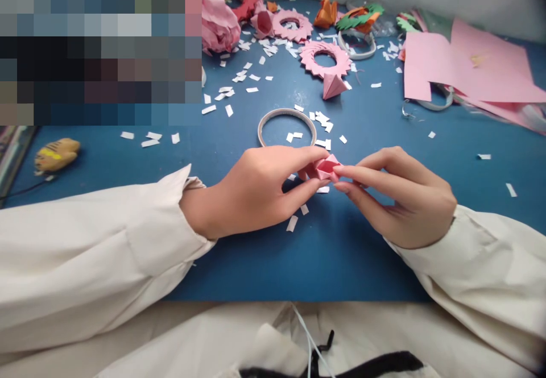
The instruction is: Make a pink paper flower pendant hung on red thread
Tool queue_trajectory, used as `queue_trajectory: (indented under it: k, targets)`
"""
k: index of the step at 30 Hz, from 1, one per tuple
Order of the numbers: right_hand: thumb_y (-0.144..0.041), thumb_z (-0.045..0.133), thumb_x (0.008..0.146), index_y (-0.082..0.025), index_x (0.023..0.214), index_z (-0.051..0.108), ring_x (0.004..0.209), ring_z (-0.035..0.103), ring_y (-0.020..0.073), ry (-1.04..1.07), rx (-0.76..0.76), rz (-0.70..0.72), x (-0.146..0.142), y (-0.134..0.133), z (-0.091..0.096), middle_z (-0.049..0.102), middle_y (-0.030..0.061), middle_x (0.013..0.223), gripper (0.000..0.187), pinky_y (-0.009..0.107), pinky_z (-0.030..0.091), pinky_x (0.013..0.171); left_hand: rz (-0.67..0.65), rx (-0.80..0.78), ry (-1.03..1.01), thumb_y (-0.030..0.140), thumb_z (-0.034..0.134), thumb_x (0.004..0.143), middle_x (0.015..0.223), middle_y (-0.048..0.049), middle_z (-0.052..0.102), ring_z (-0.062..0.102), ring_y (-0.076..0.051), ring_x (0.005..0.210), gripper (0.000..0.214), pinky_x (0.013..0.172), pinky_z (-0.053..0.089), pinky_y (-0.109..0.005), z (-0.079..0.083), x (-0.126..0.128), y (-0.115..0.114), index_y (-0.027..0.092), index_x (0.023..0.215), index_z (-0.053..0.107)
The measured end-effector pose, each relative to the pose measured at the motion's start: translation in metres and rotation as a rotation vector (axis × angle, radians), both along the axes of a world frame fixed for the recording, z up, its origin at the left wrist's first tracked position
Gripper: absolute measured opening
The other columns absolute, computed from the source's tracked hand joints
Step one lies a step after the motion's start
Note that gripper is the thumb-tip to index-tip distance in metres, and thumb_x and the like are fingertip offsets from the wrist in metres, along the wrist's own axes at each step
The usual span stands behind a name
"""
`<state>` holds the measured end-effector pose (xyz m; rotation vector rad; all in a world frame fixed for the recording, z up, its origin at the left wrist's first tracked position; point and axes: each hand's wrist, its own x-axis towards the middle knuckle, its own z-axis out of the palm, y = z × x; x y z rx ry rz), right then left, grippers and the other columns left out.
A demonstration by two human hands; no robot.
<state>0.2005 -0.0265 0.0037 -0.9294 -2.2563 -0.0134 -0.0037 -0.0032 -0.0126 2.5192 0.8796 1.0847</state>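
Observation:
Between my two hands, above the blue table [264,270], is a small folded pink paper piece [328,166] with an opening facing up. My left hand [264,193] pinches its left side between thumb and fingers. From the right, the fingertips of my right hand [405,196] press together at its near right edge. Just behind my left hand lies a roll of tape [261,128], its near edge hidden by that hand. White paper backing strips [292,223] are scattered around and under the hands.
Farther back are pink paper rings [307,54], a pink paper cone [333,86], an orange folded piece [326,12] and a green-orange ring [360,19]. Pink sheets [482,65] lie at the back right, crumpled pink paper [219,23] at the back. A yellow striped object [57,155] sits far left.

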Motion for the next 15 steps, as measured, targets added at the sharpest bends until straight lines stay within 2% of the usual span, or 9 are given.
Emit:
queue_trajectory:
  k: [4,15]
  targets:
    - [-0.012,0.063,0.078,-0.021,0.093,0.065,0.061,0.054,0.0105,0.039,-0.12,0.007,-0.002,0.0004,0.0002,0.06,0.003,0.074,0.017,0.027,0.045,0.056,0.001,0.053,0.029,0.019,0.06,0.082,0.086,-0.0008,0.071,0.064,-0.005,0.076,0.022,0.073,0.046,-0.012,0.0009,-0.0002,-0.0001,0.012,0.103,0.062]
    - [-0.014,0.063,0.078,-0.021,0.091,0.062,0.064,0.056,0.0114,0.053,-0.167,0.048,-0.0011,0.0017,-0.0019,0.06,0.0028,0.077,0.015,0.028,0.045,0.058,0.007,0.145,0.097,0.019,0.059,0.082,0.085,-0.0012,0.071,0.066,-0.01,0.08,0.022,0.074,0.049,-0.019,0.0005,-0.0021,0.0002,0.014,0.103,0.061]
